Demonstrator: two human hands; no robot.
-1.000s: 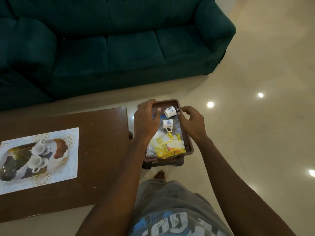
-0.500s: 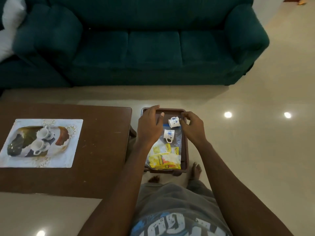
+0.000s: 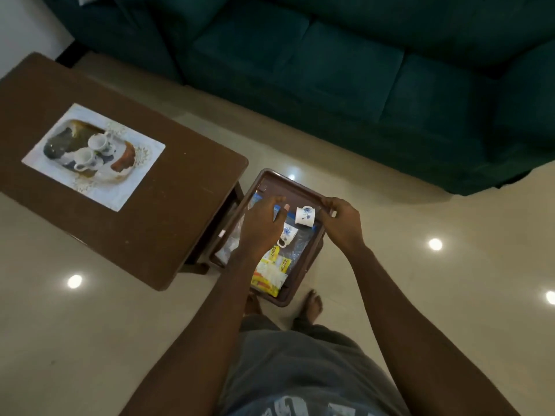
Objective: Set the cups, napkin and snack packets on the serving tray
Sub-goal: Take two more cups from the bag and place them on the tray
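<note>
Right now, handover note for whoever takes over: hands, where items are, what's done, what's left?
Left hand: open, over the tray.
Right hand: fingers curled beside the far cup; grip unclear.
Done: near cup and snack packets are on the tray. The far cup is there too, but tilted.
White piece at the tray's left edge may be the napkin.
To do: probably stand the far cup upright and confirm the napkin.

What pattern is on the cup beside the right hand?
The cup is white with a blue flower print, seen in the head view, the only one.
</note>
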